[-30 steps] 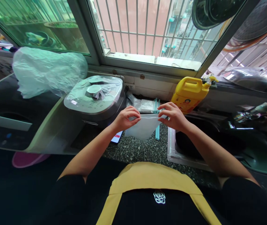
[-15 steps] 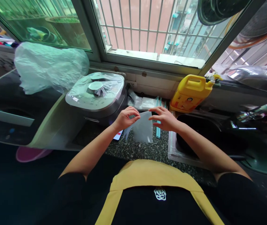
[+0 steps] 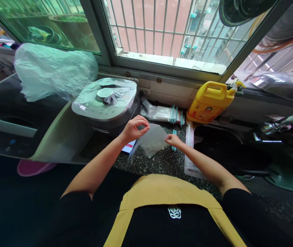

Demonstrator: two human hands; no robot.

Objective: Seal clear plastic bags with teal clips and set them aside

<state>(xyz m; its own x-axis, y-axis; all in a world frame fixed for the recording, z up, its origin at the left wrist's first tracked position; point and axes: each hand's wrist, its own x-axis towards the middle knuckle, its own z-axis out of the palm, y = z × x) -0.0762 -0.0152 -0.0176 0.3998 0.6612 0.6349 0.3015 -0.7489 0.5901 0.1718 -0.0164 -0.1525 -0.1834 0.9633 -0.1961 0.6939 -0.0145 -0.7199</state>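
A frosted, see-through plastic sheet or flat bag (image 3: 153,140) hangs tilted above the dark speckled counter (image 3: 146,166). My left hand (image 3: 135,129) pinches its upper left corner between thumb and fingers. On the right edge, my right hand (image 3: 173,140) is closed on the same sheet, with the fingers curled in. A thin bluish strip (image 3: 134,151) dangles below my left hand; whether it belongs to the sheet I cannot tell. Beside my right hand lie light-blue sticks (image 3: 174,133), partly hidden by the hand.
A rice cooker (image 3: 105,99) stands at left, a lit phone (image 3: 129,146) in front of it. Behind are plastic packets (image 3: 161,112) with more blue sticks (image 3: 173,114). A yellow jug (image 3: 209,103) stands by the black sink (image 3: 218,147) at right.
My right hand has come down along the sheet's right side and closed on its edge. The sheet has swung to a slant, and my left hand has shifted slightly left.
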